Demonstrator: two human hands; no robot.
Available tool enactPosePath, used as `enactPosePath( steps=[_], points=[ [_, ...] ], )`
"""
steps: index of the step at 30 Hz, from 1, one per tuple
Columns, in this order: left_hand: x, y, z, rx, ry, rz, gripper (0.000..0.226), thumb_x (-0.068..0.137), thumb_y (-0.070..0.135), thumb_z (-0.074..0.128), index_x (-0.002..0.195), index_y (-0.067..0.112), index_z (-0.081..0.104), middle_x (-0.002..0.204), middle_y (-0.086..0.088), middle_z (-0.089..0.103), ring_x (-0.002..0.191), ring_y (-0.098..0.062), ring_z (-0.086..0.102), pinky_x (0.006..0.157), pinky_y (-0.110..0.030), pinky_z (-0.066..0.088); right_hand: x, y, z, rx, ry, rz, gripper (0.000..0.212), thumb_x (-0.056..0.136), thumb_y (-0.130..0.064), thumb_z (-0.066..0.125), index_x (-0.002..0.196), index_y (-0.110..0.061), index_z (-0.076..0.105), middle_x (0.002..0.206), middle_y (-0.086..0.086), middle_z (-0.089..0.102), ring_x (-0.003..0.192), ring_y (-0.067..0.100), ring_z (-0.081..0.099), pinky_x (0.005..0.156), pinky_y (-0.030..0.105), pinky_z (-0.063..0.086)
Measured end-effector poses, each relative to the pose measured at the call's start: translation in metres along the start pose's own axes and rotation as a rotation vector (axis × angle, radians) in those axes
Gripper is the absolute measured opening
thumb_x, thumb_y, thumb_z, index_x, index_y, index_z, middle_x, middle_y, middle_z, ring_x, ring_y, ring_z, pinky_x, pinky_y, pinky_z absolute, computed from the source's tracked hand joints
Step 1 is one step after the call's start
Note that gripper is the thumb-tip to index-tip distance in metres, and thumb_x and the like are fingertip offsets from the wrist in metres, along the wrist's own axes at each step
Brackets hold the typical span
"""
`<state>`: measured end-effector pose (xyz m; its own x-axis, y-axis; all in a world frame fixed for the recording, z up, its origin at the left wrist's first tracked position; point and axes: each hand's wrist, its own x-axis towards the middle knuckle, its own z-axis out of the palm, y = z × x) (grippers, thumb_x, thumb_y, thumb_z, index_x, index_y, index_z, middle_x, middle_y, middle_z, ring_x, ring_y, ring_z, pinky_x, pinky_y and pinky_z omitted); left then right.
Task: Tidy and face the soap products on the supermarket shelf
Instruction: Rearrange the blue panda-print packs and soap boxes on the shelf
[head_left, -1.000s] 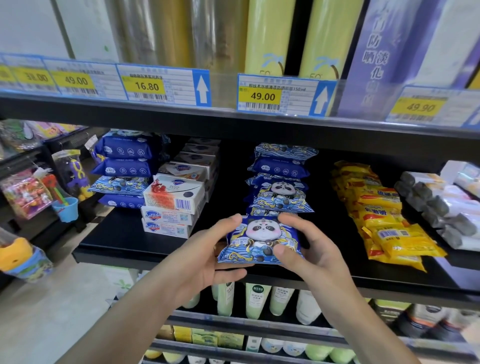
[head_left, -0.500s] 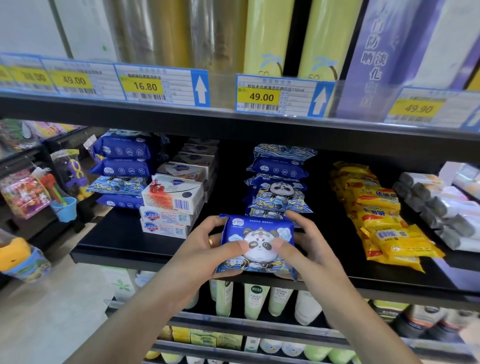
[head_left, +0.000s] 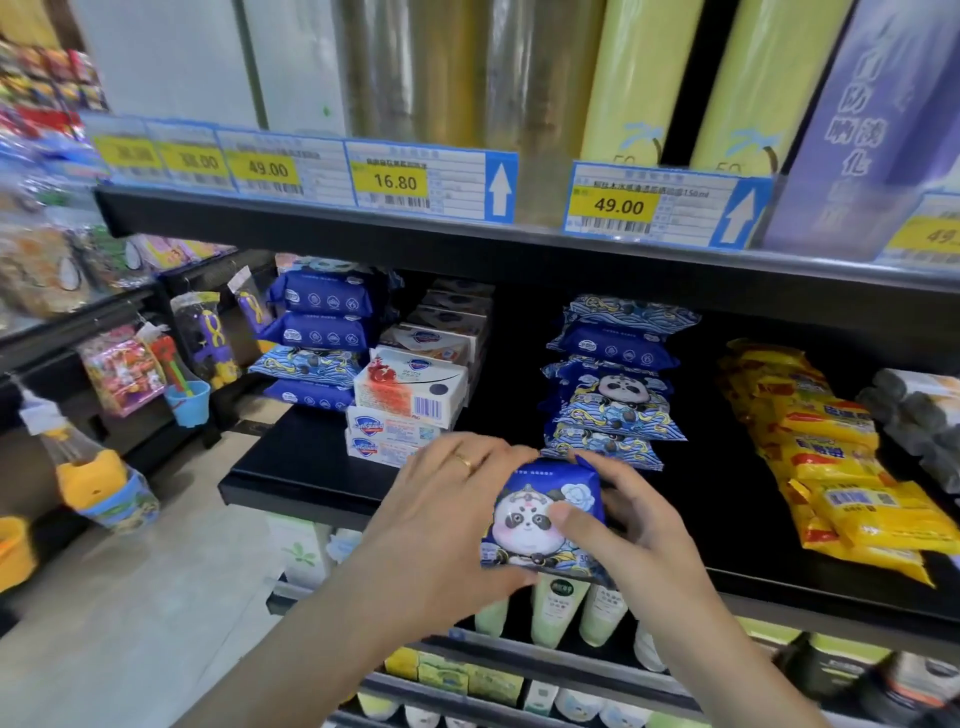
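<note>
Since a second ago the panda soap pack (head_left: 540, 514) has been tipped from lying flat to standing, panda face outward, at the front edge of the black shelf (head_left: 291, 467). Left hand (head_left: 447, 514) clasps its left side; right hand (head_left: 618, 519) grips the other side, thumb across the face — both closed on it. Just behind, the panda stack (head_left: 608, 384) shows mixed faces and a skewed top. Left of it, the boxed soaps (head_left: 410, 400) sit crooked, and the blue packs (head_left: 322, 332) overhang unevenly. Judgement — facing barely begun; most stacks remain to be squared.
</note>
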<state>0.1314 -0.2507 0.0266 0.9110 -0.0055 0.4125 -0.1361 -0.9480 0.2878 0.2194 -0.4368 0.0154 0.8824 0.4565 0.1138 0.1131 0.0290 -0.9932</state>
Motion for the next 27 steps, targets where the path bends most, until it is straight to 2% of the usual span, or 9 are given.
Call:
enactPosePath(
  steps=[4, 7, 9, 12, 14, 18, 21, 23, 27],
  points=[
    [-0.007, -0.007, -0.021, 0.109, 0.016, 0.014, 0.081, 0.069, 0.068, 0.074, 0.141, 0.037, 0.053, 0.134, 0.02, 0.058, 0.122, -0.009, 0.054, 0.109, -0.031, 0.037, 0.001, 0.002, 0.009, 0.034, -0.046, 0.004, 0.049, 0.071, -0.051, 0.076, 0.119, -0.041, 0.069, 0.104, -0.001, 0.078, 0.093, 0.018, 0.077, 0.07, 0.026, 0.06],
    [-0.018, -0.024, -0.045, 0.074, -0.064, -0.045, 0.084, 0.069, 0.074, 0.069, 0.144, 0.046, 0.045, 0.133, 0.028, 0.054, 0.12, 0.002, 0.048, 0.102, -0.021, 0.038, 0.004, 0.006, 0.01, -0.063, 0.088, 0.002, 0.042, 0.076, -0.069, 0.059, 0.109, -0.046, 0.071, 0.103, -0.008, 0.077, 0.084, 0.019, 0.076, 0.072, 0.041, 0.064],
    [-0.026, -0.04, -0.064, 0.049, -0.12, -0.084, 0.087, 0.068, 0.075, 0.068, 0.146, 0.049, 0.04, 0.131, 0.034, 0.05, 0.121, 0.008, 0.044, 0.097, -0.009, 0.035, 0.006, 0.01, 0.009, -0.229, 0.189, -0.093, 0.039, 0.078, -0.071, 0.056, 0.106, -0.047, 0.069, 0.1, -0.016, 0.073, 0.08, 0.013, 0.072, 0.073, 0.037, 0.061],
    [-0.04, -0.07, -0.096, 0.086, -0.17, -0.144, 0.091, 0.065, 0.079, 0.067, 0.146, 0.054, 0.035, 0.125, 0.04, 0.045, 0.119, 0.011, 0.043, 0.094, -0.004, 0.039, 0.009, 0.014, 0.008, -0.42, 0.232, -0.216, 0.023, 0.085, -0.06, 0.062, 0.103, -0.046, 0.068, 0.098, -0.022, 0.069, 0.082, 0.005, 0.066, 0.067, 0.02, 0.054],
    [-0.048, -0.089, -0.114, 0.154, -0.204, -0.191, 0.092, 0.06, 0.084, 0.063, 0.143, 0.061, 0.029, 0.127, 0.039, 0.046, 0.116, 0.008, 0.046, 0.095, -0.017, 0.048, 0.012, 0.02, 0.008, -0.52, 0.231, -0.223, 0.014, 0.09, -0.048, 0.067, 0.103, -0.042, 0.068, 0.098, -0.018, 0.069, 0.085, 0.004, 0.065, 0.072, 0.028, 0.056],
    [-0.053, -0.132, -0.137, 0.218, -0.256, -0.224, 0.086, 0.061, 0.081, 0.069, 0.136, 0.061, 0.034, 0.113, 0.039, 0.047, 0.1, 0.01, 0.046, 0.08, -0.01, 0.039, 0.012, 0.029, 0.011, -0.597, 0.26, -0.217, 0.009, 0.092, -0.037, 0.069, 0.101, -0.04, 0.068, 0.1, -0.015, 0.067, 0.088, 0.003, 0.064, 0.078, 0.033, 0.051],
    [-0.05, -0.165, -0.144, 0.193, -0.264, -0.262, 0.083, 0.063, 0.076, 0.076, 0.136, 0.06, 0.039, 0.122, 0.029, 0.056, 0.104, 0.005, 0.055, 0.082, -0.016, 0.046, 0.011, 0.031, 0.014, -0.635, 0.276, -0.228, 0.011, 0.091, -0.034, 0.071, 0.099, -0.042, 0.068, 0.101, -0.016, 0.067, 0.09, 0.004, 0.064, 0.078, 0.031, 0.049],
    [-0.041, -0.182, -0.143, 0.182, -0.251, -0.266, 0.083, 0.066, 0.07, 0.083, 0.138, 0.054, 0.044, 0.124, 0.024, 0.059, 0.104, 0.002, 0.057, 0.086, -0.024, 0.052, 0.009, 0.031, 0.017, -0.688, 0.288, -0.232, 0.014, 0.09, -0.032, 0.073, 0.1, -0.041, 0.068, 0.1, -0.017, 0.067, 0.09, 0.006, 0.065, 0.079, 0.038, 0.052],
    [-0.018, -0.21, -0.132, 0.203, -0.265, -0.258, 0.084, 0.07, 0.06, 0.088, 0.143, 0.045, 0.049, 0.129, 0.013, 0.061, 0.114, -0.009, 0.056, 0.095, -0.031, 0.05, 0.008, 0.035, 0.018, -0.794, 0.314, -0.253, 0.025, 0.084, -0.019, 0.081, 0.099, -0.036, 0.071, 0.098, -0.016, 0.065, 0.089, 0.01, 0.064, 0.078, 0.042, 0.053]
  ],
)
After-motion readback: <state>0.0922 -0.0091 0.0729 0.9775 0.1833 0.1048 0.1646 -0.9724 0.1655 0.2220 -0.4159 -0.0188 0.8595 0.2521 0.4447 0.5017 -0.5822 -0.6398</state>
